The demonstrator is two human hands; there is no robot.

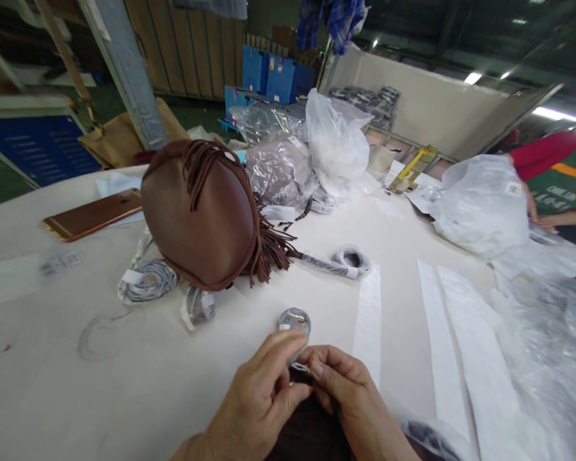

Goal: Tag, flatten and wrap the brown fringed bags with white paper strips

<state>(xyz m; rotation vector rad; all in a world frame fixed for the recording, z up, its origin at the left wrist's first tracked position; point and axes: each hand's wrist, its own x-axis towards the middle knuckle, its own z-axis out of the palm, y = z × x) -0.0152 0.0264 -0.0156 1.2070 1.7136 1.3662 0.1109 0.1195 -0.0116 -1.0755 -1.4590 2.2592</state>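
Low in the middle, my left hand curls its fingers around a plastic-wrapped strap, whose looped end sticks up above the index finger. Close beside it, my right hand pinches a thin white cord between thumb and fingers. Beneath both hands lies a dark brown piece, mostly covered by them. Beyond them on the table sits a brown leather bag with fringe tassels. Its wrapped straps are coiled at the left and right.
A brown phone-like slab lies left of the bag. Plastic-wrapped goods and a white plastic bag stand behind it. White strips and clear plastic cover the right side. Another person's red sleeve shows at far right.
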